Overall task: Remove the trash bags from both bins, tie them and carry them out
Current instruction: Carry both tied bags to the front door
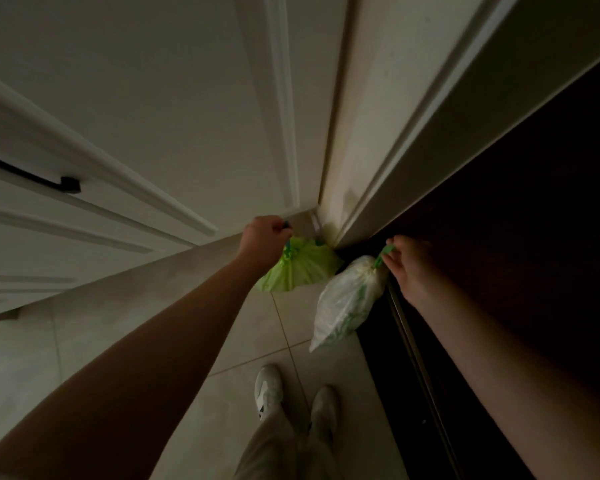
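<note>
Dim hallway, pale tiled floor (246,334), white panelled door (153,109) ahead. The left hand (262,237) grips the green trash bag (297,268) by its tied neck; the right hand (409,265) pinches the white trash bag (347,299) by its knot, both dangling clear of the shoes (269,389), likely to avoid dragging.

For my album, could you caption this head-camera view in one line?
Left hand holds a tied green trash bag, right hand a tied whitish trash bag, at a white door.
</note>
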Demonstrator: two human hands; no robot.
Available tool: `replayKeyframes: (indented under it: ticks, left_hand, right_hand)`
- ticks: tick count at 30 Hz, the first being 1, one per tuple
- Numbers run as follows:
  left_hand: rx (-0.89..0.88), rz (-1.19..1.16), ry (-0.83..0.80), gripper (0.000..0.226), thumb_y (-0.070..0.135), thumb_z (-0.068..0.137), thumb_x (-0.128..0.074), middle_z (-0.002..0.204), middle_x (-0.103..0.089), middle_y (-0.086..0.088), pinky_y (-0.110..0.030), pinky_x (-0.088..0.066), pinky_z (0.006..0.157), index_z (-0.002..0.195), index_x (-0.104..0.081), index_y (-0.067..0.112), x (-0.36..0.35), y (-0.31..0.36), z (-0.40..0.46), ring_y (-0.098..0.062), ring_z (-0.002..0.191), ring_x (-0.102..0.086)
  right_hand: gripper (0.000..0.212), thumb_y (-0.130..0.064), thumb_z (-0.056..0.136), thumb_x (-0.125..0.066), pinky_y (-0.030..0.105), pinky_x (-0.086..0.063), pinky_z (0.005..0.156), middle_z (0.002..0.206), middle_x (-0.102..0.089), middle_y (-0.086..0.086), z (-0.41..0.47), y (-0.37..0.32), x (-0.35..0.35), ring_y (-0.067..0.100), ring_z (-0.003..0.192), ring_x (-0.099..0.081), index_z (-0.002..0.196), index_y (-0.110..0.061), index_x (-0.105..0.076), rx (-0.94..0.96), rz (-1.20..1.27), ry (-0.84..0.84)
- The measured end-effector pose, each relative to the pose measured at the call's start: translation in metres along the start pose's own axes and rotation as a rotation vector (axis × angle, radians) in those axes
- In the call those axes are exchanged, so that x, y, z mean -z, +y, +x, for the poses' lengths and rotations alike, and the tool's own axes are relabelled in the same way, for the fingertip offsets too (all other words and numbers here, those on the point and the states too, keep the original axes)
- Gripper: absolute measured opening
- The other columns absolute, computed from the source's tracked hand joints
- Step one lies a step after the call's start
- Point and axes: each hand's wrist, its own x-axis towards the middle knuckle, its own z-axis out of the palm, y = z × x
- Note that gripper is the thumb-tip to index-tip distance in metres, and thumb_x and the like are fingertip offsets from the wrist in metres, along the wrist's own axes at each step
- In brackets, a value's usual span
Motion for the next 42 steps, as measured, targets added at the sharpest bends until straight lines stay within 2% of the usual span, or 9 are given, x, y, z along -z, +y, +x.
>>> replayKeyframes:
  ticks: [3,7,12,15,19,23,29,37,42]
  left_hand:
    - [-0.04,0.08,-0.031,0.018,0.015,0.084,-0.062,0.075,-0.065,-0.013,-0.021,-0.029,0.052,0.091,-0.074,0.003,-0.005,0.005,0.014,-0.018,0.069,-0.055]
    - [-0.057,0.091,-0.014,0.017,0.015,0.085,-0.062,0.078,-0.068,-0.016,-0.023,-0.032,0.056,0.088,-0.074,0.003,-0.009,0.006,0.029,-0.019,0.069,-0.055]
    - [-0.101,0.119,0.008,0.017,0.014,0.085,-0.06,0.081,-0.07,-0.018,-0.025,-0.039,0.062,0.088,-0.073,0.003,-0.012,0.004,0.038,-0.028,0.076,-0.063]
    - [-0.149,0.156,-0.004,0.019,0.012,0.085,-0.058,0.085,-0.071,-0.018,-0.033,-0.05,0.069,0.092,-0.073,0.004,-0.013,0.001,0.039,-0.032,0.08,-0.065]
    - [-0.154,0.218,-0.038,0.019,0.015,0.088,-0.056,0.086,-0.069,-0.019,-0.032,-0.045,0.064,0.091,-0.069,0.002,-0.015,-0.008,0.038,-0.034,0.081,-0.064]
    - [-0.165,0.228,-0.048,0.021,0.014,0.088,-0.056,0.099,-0.072,-0.017,-0.034,-0.049,0.078,0.098,-0.073,0.005,-0.017,-0.015,0.032,-0.032,0.093,-0.065]
    - [-0.156,0.271,-0.051,0.023,0.015,0.088,-0.057,0.107,-0.068,-0.017,-0.035,-0.046,0.086,0.103,-0.072,0.006,-0.014,-0.024,0.024,-0.031,0.101,-0.062]
    - [-0.137,0.297,-0.015,0.029,0.01,0.083,-0.057,0.111,-0.063,-0.012,-0.036,-0.046,0.089,0.11,-0.069,0.013,-0.001,-0.017,-0.011,-0.03,0.104,-0.059]
    - [-0.197,0.272,-0.026,0.026,0.013,0.083,-0.059,0.115,-0.067,-0.012,-0.035,-0.047,0.091,0.107,-0.07,0.014,0.017,0.007,-0.064,-0.029,0.106,-0.059]
  right_hand:
    - [0.032,-0.007,0.094,-0.047,0.017,-0.049,0.07,0.113,-0.052,0.009,0.019,-0.02,-0.017,0.009,0.08,-0.054,0.125,-0.002,-0.053,0.054,-0.052,0.019]
    - [0.039,-0.011,0.093,-0.051,0.015,-0.049,0.065,0.095,-0.055,0.005,0.037,-0.036,-0.026,0.005,0.07,-0.051,0.131,-0.001,-0.049,0.112,-0.095,0.048]
    - [0.007,-0.013,0.092,-0.054,0.025,-0.052,0.076,0.089,-0.056,0.006,0.042,-0.031,-0.029,0.005,0.067,-0.052,0.09,-0.008,-0.058,0.14,-0.144,0.09]
    - [0.019,-0.009,0.092,-0.051,0.031,-0.048,0.086,0.08,-0.054,0.003,0.042,-0.018,-0.027,0.013,0.076,-0.056,0.074,-0.014,-0.053,0.103,-0.245,0.042]
    - [0.02,-0.006,0.092,-0.051,0.029,-0.05,0.082,0.092,-0.053,0.01,0.045,-0.001,-0.025,0.012,0.073,-0.051,0.074,-0.015,-0.053,0.108,-0.371,-0.013]
    - [0.008,-0.006,0.089,-0.054,0.029,-0.049,0.077,0.102,-0.055,0.014,0.05,0.012,-0.021,0.011,0.07,-0.049,0.093,-0.011,-0.058,0.108,-0.495,-0.044]
    - [0.019,-0.008,0.086,-0.055,0.049,-0.051,0.091,0.082,-0.059,0.012,0.043,0.02,-0.011,0.029,0.088,-0.06,0.068,-0.014,-0.053,0.194,-0.735,-0.002]
    - [0.028,0.0,0.086,-0.052,0.044,-0.051,0.091,0.086,-0.057,0.015,0.013,0.006,0.003,0.026,0.088,-0.057,0.108,0.013,-0.061,0.197,-0.797,-0.017]
    - [0.032,0.002,0.089,-0.051,0.05,-0.048,0.087,0.112,-0.054,0.045,-0.044,-0.006,0.012,0.044,0.097,-0.06,0.11,0.026,-0.05,0.327,-0.916,-0.122]
